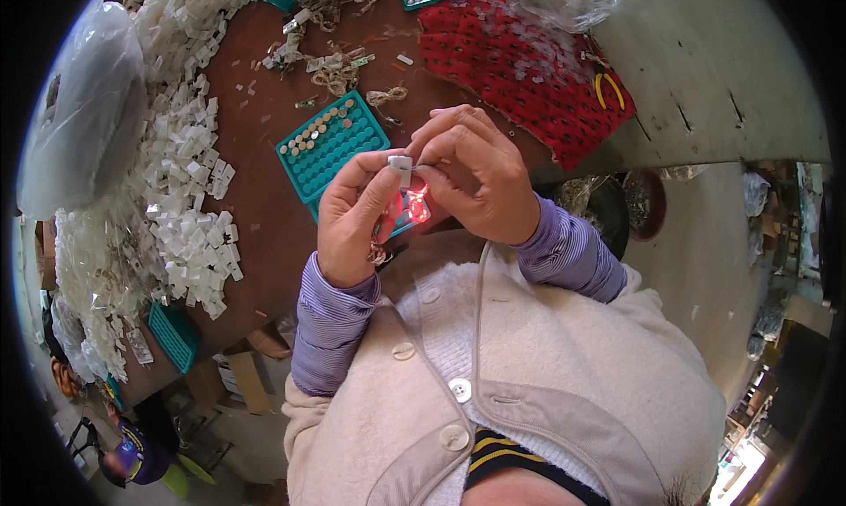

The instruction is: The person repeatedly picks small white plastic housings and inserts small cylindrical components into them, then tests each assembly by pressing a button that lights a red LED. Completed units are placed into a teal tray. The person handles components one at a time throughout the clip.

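My left hand [354, 214] pinches a small white plastic case [401, 163] between thumb and fingers. Close against its right side are the curled fingers of my right hand [480, 173]; whatever lies between those fingertips is too small to make out. Just below the case, between both hands, a string of red lights [418, 205] glows. A twisted cord [378, 254] hangs under my left palm. Behind my left hand lies a teal tray [307, 185] with round pockets, its upper part holding several small round discs that look like button cells.
A big heap of white plastic cases [198, 242] covers the left side, beside a filled plastic bag [88, 110]. Bundles of corded wire [339, 70] lie at the back. On a red patterned cloth [529, 83] rest clear film and yellow-handled pliers [608, 90]. Another person [141, 449] is at lower left.
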Demonstrator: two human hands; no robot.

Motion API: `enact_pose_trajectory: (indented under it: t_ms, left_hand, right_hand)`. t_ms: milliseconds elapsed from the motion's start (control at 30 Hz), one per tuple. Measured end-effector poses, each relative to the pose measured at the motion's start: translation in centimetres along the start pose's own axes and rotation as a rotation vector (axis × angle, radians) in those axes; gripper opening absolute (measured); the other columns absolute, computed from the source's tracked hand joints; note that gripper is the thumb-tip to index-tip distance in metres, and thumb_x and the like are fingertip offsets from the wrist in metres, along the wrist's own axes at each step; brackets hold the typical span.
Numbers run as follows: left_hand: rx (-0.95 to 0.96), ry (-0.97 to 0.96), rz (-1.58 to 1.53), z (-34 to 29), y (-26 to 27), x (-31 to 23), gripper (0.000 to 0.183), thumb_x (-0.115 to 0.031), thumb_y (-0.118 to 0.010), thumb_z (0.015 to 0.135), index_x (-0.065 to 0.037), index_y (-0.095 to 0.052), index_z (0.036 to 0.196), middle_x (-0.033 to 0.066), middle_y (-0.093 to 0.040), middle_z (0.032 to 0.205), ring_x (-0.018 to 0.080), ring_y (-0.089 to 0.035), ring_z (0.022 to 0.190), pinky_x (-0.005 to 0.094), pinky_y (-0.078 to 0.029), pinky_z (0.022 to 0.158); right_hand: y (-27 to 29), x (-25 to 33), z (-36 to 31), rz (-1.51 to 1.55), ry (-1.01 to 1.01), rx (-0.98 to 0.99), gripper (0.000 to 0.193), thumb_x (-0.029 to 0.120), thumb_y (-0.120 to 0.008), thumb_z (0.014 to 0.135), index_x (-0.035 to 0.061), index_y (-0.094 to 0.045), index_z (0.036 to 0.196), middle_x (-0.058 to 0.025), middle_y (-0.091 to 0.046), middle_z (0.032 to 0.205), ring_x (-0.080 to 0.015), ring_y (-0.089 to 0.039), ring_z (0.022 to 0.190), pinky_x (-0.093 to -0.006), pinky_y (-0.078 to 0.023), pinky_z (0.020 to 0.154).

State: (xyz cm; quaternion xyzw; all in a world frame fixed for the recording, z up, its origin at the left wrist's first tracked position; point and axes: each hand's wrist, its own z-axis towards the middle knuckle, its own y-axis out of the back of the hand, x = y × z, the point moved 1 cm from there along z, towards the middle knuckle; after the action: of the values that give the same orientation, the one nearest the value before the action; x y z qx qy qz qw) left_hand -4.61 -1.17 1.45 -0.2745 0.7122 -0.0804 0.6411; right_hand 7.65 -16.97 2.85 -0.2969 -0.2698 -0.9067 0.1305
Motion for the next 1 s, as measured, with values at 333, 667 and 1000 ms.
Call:
enact_pose_trajectory:
  t_ms: [333,667,1000]
  left_hand:
    - [-0.080,-0.010,0.002,-0.3,2.2,0.5,0.011,-0.016,-0.071,0.107,-0.006,-0.068,0.111,-0.0012,-0.069,0.085,0.0011,-0.056,0.069,0.0179,-0.038,0.055]
    - [-0.064,0.019,-0.090,0.9,2.9,-2.8,0.024,-0.029,-0.064,0.108,-0.006,-0.069,0.113,0.0099,-0.070,0.108,0.0121,-0.067,0.091,0.0242,-0.058,0.065]
    - [-0.012,-0.074,0.489,0.7,-0.3,-2.5,0.016,-0.007,-0.077,0.101,-0.005,-0.068,0.114,0.0023,-0.074,0.098,0.0010,-0.061,0.073,0.0177,-0.048,0.061]
  right_hand:
    - [-2.0,-1.7,0.4,-0.038,-0.036,0.154,0.024,0.019,-0.085,0.084,0.0069,-0.069,0.098,-0.0089,-0.067,0.097,-0.0321,-0.065,0.093,-0.0446,-0.050,0.085]
    - [-2.2,-4.5,1.7,-0.405,-0.048,0.089,0.014,0.011,-0.079,0.084,0.0063,-0.071,0.094,-0.0069,-0.064,0.093,-0.0297,-0.068,0.089,-0.0429,-0.055,0.080]
    - [0.7,1.1,0.1,0.177,-0.029,0.026,0.046,0.004,-0.083,0.083,0.0049,-0.073,0.127,-0.0163,-0.070,0.119,-0.0322,-0.074,0.106,-0.0391,-0.062,0.085]
